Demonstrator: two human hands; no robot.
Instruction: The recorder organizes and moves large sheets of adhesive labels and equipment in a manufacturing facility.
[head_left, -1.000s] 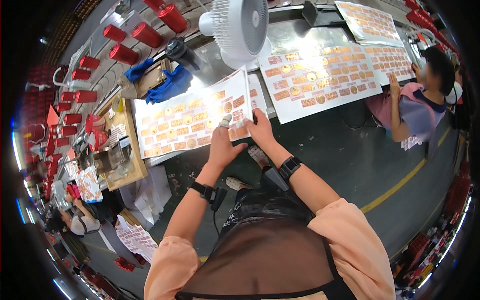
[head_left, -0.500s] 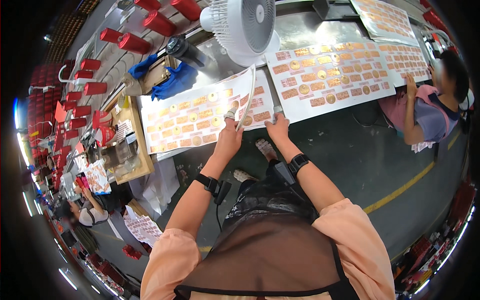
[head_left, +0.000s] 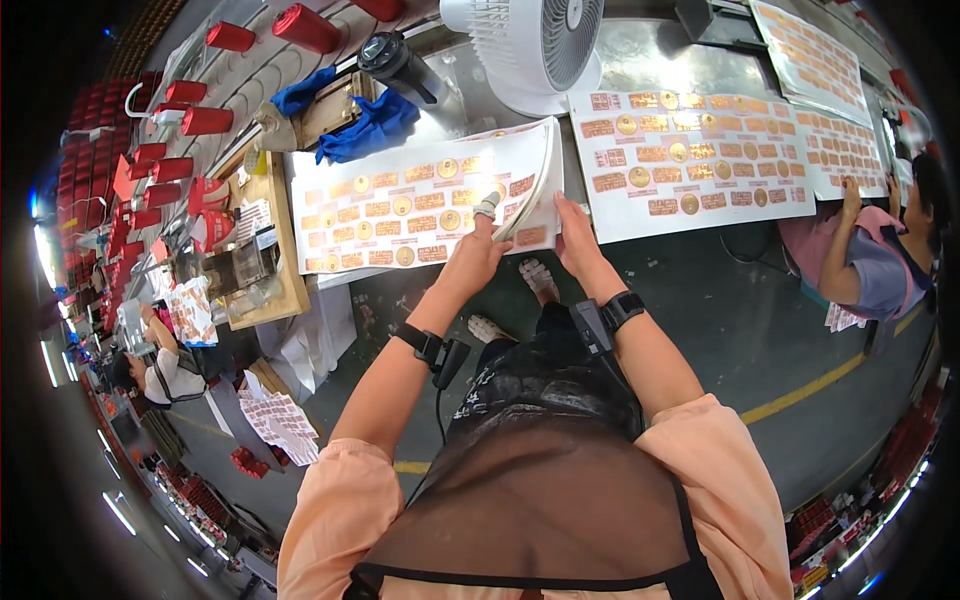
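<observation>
Printed sheets (head_left: 400, 215) lie in a stack on the metal tabletop (head_left: 650, 65), to the left of the white fan (head_left: 545, 40) and nearer the wearer, the far right corner close by its base. The left hand (head_left: 478, 262) looks closed on the near right part of the upper sheets, one finger (it wears a pale cover (head_left: 487, 205)) laid on top. The right hand (head_left: 580, 240) is at the stack's right edge, nearer the wearer than the fan; whether its fingers grip a sheet or only steady the edge, I cannot tell.

As far as shows, the parting is partial: several upper sheets bend up along their right side, a lower one shows beneath, and most of the pile rests flat and together, none set apart by either hand. Another spread of printed sheets (head_left: 700, 150), right of the fan, lies untouched by these hands. Left of the fan are a dark bottle (head_left: 400, 65) and, farther left, a blue cloth (head_left: 375, 125).
</observation>
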